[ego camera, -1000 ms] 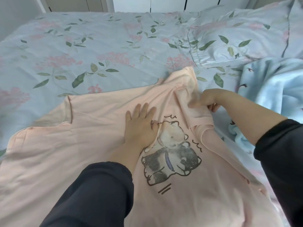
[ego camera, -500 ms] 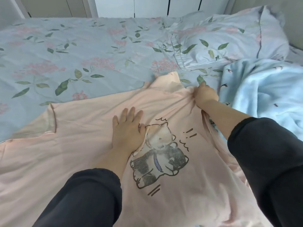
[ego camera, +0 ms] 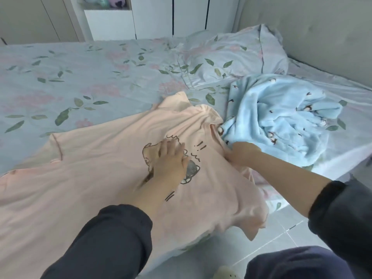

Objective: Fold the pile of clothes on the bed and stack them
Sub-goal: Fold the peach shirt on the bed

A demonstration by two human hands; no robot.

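A pink shirt [ego camera: 90, 168] lies spread flat along the near edge of the bed [ego camera: 80, 77], one corner hanging over it. The left hand [ego camera: 169, 160] presses flat on its cartoon print, fingers straight. The right hand [ego camera: 242, 154] grips the shirt's right side with curled fingers, just beside a crumpled blue fleece [ego camera: 281, 117] near the bed's right edge.

Beyond the pale blue floral-sheeted bed [ego camera: 80, 73], white flat wardrobe doors [ego camera: 153, 17] stand at twelve o'clock, a grey padded headboard [ego camera: 312, 37] at two, pale grey floor tiles [ego camera: 281, 234] at five.
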